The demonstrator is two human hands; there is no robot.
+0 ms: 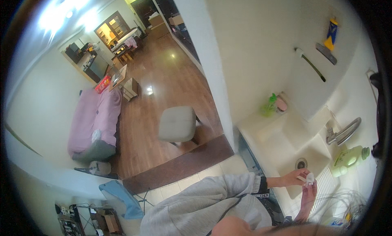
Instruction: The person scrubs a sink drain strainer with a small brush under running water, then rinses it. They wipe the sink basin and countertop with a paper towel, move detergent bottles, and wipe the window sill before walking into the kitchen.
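My left hand (295,177) reaches over the sink (320,150) from a grey sleeve with a black cuff. Its fingers are closed on one side of a small translucent white plastic item (310,177), whose exact kind I cannot tell. My right hand (309,194) comes up from below in the picture and pinches the same item from the other side. The two hands are close together, near the drain (301,163) and beside the ribbed draining area (323,188) of the sink.
A chrome faucet (344,132) and a green bottle (350,161) stand along the sink's far edge. A green pump bottle (269,106) and pink soap (281,104) sit in the corner. A scraper (329,43) hangs on the wall. Behind the doorway is a grey stool (177,124).
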